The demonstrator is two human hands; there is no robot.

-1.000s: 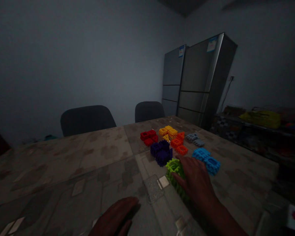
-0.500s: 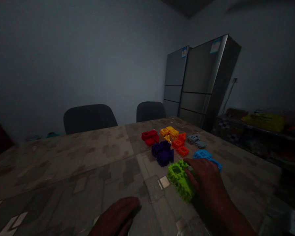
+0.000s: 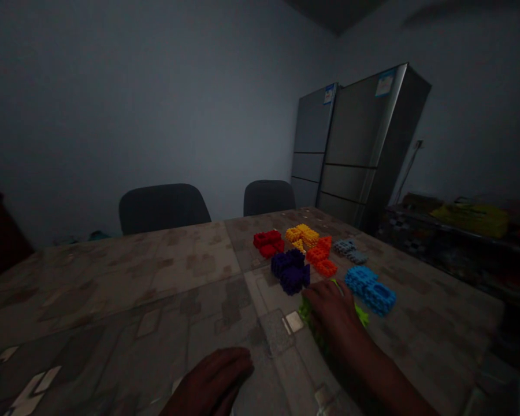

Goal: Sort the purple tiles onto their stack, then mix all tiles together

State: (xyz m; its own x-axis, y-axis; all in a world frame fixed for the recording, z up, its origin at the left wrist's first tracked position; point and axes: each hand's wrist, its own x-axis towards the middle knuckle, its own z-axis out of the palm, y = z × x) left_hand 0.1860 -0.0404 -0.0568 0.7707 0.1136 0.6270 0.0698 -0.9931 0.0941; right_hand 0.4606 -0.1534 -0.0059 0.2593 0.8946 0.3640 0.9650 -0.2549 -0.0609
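Patterned table [image 3: 199,266] across the lower frame, right arm slanting in from lower right, right hand [image 3: 333,309] palm-down, fingers bent, grip hidden, left hand [image 3: 219,372] at bottom centre, fingers together, loosely bent, green pieces [image 3: 363,315] right of centre, mostly covered by the right hand.

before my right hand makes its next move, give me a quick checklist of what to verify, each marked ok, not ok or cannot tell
1. Right hand over the lime-green toothed plastic pieces: ok.
2. Firm grip on them: cannot tell, the hand hides most of them.
3. Left hand apart from the coloured pieces in view: ok.
4. Bright-blue toothed plastic pieces uncovered: ok.
5. Gap between right fingertips and dark-purple toothed plastic pieces: cannot tell.
6. Bright lighting: not ok, the scene is dim.
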